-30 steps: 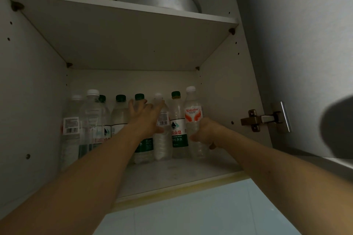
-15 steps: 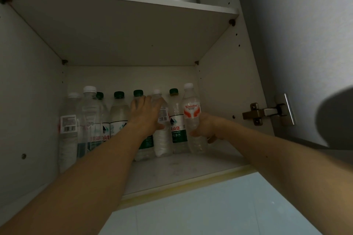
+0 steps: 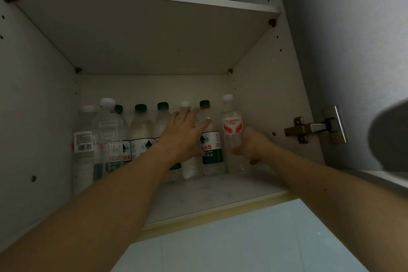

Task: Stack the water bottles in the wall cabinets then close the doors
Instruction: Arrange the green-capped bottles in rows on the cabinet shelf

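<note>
right hand (image 3: 250,147) fingers clamp the red-labelled bottle (image 3: 232,132) near the cabinet's right wall (image 3: 265,99); left hand (image 3: 184,133) fingers spread.

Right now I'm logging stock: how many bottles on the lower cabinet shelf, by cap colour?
Clear plastic bottles with white caps: 4
Clear plastic bottles with green caps: 4
Total: 8 bottles

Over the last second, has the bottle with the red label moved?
Yes. The red-label bottle, gripped by the right hand, has slid back toward the rear wall and now stands in the row, beside the green-cap bottle.
</note>
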Demonstrator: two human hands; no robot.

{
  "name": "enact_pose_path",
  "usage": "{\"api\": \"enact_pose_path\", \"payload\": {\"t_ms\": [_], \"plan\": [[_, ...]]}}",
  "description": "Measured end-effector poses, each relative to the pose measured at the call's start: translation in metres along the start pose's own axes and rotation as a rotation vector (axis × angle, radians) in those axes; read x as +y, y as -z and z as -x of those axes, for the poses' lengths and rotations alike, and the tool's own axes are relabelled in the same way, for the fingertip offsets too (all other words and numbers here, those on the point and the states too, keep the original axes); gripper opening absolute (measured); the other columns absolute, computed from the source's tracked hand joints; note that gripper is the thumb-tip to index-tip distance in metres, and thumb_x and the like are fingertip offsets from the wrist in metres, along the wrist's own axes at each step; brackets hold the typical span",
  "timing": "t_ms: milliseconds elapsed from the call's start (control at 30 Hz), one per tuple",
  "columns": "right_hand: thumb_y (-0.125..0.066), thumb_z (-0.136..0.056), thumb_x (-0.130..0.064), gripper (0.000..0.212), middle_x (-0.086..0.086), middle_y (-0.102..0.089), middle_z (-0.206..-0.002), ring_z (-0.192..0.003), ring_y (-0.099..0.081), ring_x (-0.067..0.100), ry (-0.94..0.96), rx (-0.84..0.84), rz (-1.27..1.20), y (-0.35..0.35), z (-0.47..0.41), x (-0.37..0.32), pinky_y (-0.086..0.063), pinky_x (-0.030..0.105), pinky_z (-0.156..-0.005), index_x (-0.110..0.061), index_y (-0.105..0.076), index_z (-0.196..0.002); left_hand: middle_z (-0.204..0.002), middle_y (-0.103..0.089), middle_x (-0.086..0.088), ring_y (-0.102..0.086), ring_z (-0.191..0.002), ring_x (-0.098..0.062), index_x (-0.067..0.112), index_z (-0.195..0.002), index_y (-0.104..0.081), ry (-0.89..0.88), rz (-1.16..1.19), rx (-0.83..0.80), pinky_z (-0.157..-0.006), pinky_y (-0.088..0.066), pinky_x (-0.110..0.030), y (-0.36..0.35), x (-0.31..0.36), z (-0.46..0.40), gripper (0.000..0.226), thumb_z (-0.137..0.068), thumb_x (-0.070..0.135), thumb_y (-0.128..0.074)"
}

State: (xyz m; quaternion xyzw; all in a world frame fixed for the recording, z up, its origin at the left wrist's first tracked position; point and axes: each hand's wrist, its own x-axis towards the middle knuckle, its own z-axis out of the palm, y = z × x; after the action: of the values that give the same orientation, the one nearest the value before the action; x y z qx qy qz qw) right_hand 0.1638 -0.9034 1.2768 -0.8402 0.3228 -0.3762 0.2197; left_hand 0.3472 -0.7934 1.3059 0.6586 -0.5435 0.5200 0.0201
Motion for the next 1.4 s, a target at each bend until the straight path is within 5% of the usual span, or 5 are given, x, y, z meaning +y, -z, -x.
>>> {"api": "enact_pose_path", "payload": {"t_ms": [133, 267, 333, 800, 1400], "plan": [[-0.08, -0.084, -0.019, 0.07, 0.015, -0.059, -0.131, -0.115, -0.061, 0.032, 0.069, 0.167, 0.322, 0.006, -0.001, -0.005, -0.054, 0.041, -0.093, -0.008, -0.043, -0.142, -0.164, -0.013, -0.017, -0.012, -0.15, -0.036, 0.029, -0.158, -0.019, -0.043, -0.057, 0.006, -0.121, -0.007, -0.052, -0.005, 0.011, -0.003, 0.105, -0.076, 0.07, -0.07], [-0.089, -0.073, -0.019, 0.131, 0.024, -0.014, -0.158, -0.133, -0.044, 0.045, 0.243, 0.183, 0.704, 0.01, -0.003, -0.011, -0.05, 0.051, -0.1, -0.021, 0.009, -0.159, -0.165, -0.011, -0.017, -0.013, -0.149, -0.036, 0.027, -0.158, -0.018, -0.036, -0.074, -0.039, -0.121, -0.004, -0.053, -0.008, 0.013, -0.005, 0.105, -0.077, 0.072, -0.067], [-0.093, -0.067, -0.027, 0.143, 0.024, 0.009, -0.162, -0.144, -0.025, 0.047, 0.268, 0.169, 0.866, 0.012, -0.004, -0.007, -0.043, 0.054, -0.109, -0.024, 0.018, -0.158, -0.165, -0.01, -0.016, -0.011, -0.15, -0.036, 0.027, -0.159, -0.015, -0.017, -0.078, -0.077, -0.121, -0.003, -0.053, -0.009, 0.013, -0.004, 0.106, -0.078, 0.074, -0.064], [-0.082, -0.058, -0.072, 0.153, 0.027, 0.003, -0.163, -0.15, -0.01, 0.042, 0.413, 0.222, 1.291, 0.005, -0.019, -0.008, -0.026, 0.054, -0.116, -0.01, 0.018, -0.156, -0.165, -0.011, -0.016, -0.012, -0.151, -0.033, 0.025, -0.16, -0.012, -0.042, -0.111, -0.121, -0.122, -0.009, -0.053, 0.001, 0.013, 0.001, 0.101, -0.084, 0.065, -0.066], [-0.087, -0.06, -0.064, 0.154, 0.031, 0.006, -0.162, -0.15, -0.015, 0.043, 0.4, 0.232, 1.256, -0.005, -0.031, -0.004, -0.022, 0.051, -0.121, -0.003, 0.017, -0.155, -0.166, -0.006, -0.017, -0.009, -0.151, -0.038, 0.031, -0.16, -0.011, -0.078, -0.233, -0.127, -0.122, -0.01, -0.057, -0.001, 0.016, 0.002, 0.093, -0.088, 0.07, -0.055]]}}
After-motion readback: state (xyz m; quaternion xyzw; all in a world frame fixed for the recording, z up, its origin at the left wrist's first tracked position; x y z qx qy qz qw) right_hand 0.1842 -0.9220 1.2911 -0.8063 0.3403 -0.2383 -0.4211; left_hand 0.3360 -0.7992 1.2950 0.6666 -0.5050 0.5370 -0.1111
